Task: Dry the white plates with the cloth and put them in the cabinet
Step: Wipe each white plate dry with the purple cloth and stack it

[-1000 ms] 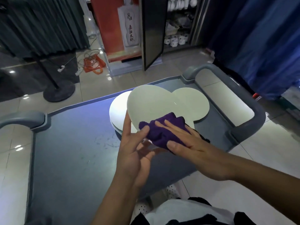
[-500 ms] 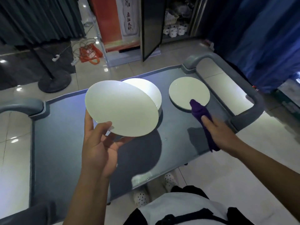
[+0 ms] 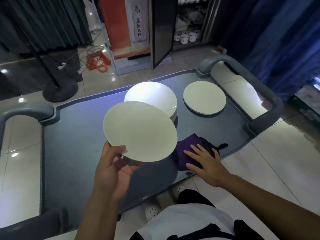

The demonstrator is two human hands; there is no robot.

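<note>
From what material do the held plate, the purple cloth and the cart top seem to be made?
Held plate: probably glazed ceramic, smooth and white with a faint sheen. Purple cloth: soft fabric, perhaps microfibre; it bunches in folds. Cart top: looks like grey moulded plastic, semi-glossy, mirroring light.

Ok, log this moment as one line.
left hand: holds plate | right hand: flat on purple cloth | cart: two plate stacks

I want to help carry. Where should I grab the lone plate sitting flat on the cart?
Probably take the single plate by its near rim, coming from the cart's front edge. It lies flat, so slide fingertips under the thin edge, thumb on top.
</note>
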